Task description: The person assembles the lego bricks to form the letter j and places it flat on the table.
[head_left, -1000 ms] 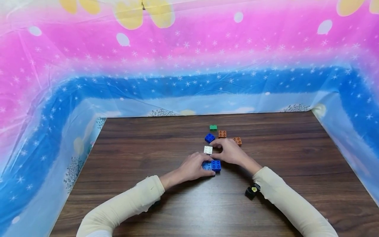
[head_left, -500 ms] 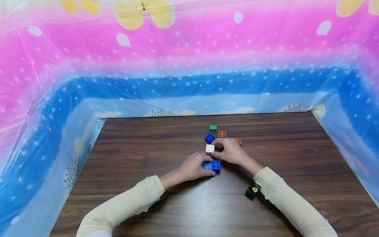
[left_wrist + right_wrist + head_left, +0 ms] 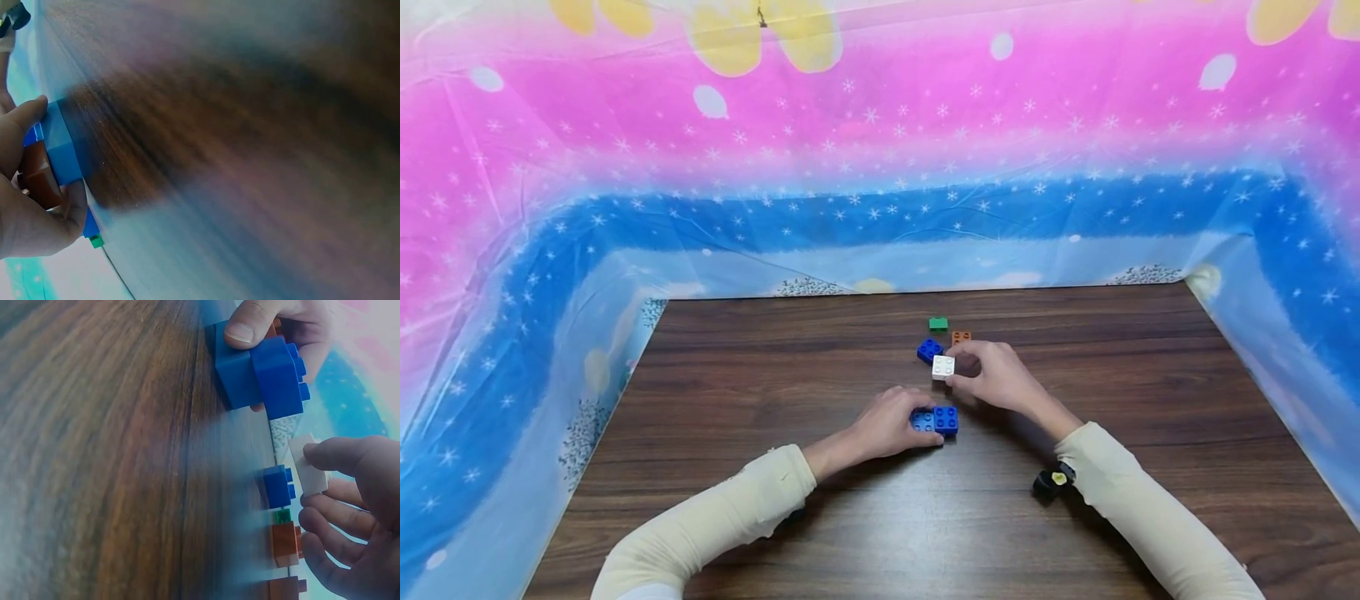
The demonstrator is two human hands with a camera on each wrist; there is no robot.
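Observation:
My left hand (image 3: 891, 423) grips a joined set of toy building bricks low at the table. The set has a light blue brick (image 3: 64, 153) with a dark blue brick (image 3: 946, 420) raised at its right end. A brown brick (image 3: 41, 178) sits between the thumb and fingers in the left wrist view; the palm hides it from the head camera. Beyond, my right hand (image 3: 998, 379) pinches a white four-stud brick (image 3: 943, 367) between thumb and forefinger. That brick appears lifted off the table in the right wrist view, its other fingers loosely bent.
Past the white brick lie a loose blue brick (image 3: 929, 349), an orange brick (image 3: 961, 337) and a small green brick (image 3: 937, 323). Another orange brick (image 3: 284, 588) is hidden behind the right hand in the head view. Patterned cloth (image 3: 865, 221) surrounds the wooden table (image 3: 737, 358).
My right hand, pinching the white brick, has moved to the right and a little away, and now covers the second orange brick in the head view. The left hand stays in place.

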